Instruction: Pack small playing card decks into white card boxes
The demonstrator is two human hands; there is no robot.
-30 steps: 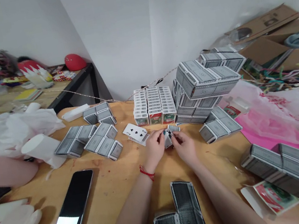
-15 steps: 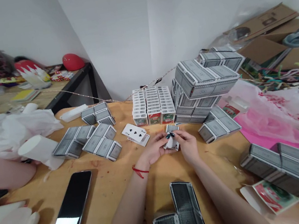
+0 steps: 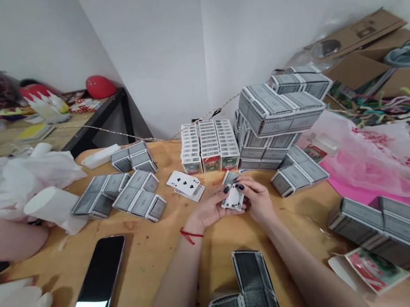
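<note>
Between my two hands are some playing cards [image 3: 233, 198], the top one face up with black pips. My left hand [image 3: 214, 206] has a red string at the wrist and closes on the cards from the left, thumb on top. From the right, my right hand [image 3: 256, 196] pinches the same cards near their upper edge. Just beyond my fingers a patterned grey piece [image 3: 230, 176] shows in part. A few loose cards, a spade card [image 3: 183, 181] on top, lie to the left of my hands. Upright rows of card packs [image 3: 209, 145] stand behind them.
Folded-card block shapes [image 3: 139, 196] lie at left, with more stacked [image 3: 280, 108] at back right. Another block [image 3: 249, 294] stands between my forearms. A phone [image 3: 97, 286] rests on the table at left. An opened card box [image 3: 377, 266] and pink plastic [image 3: 372, 155] lie at right.
The top card's face now shows more fully between my fingers. My right hand's fingers have shifted slightly, while both hands stay at nearly the same place.
</note>
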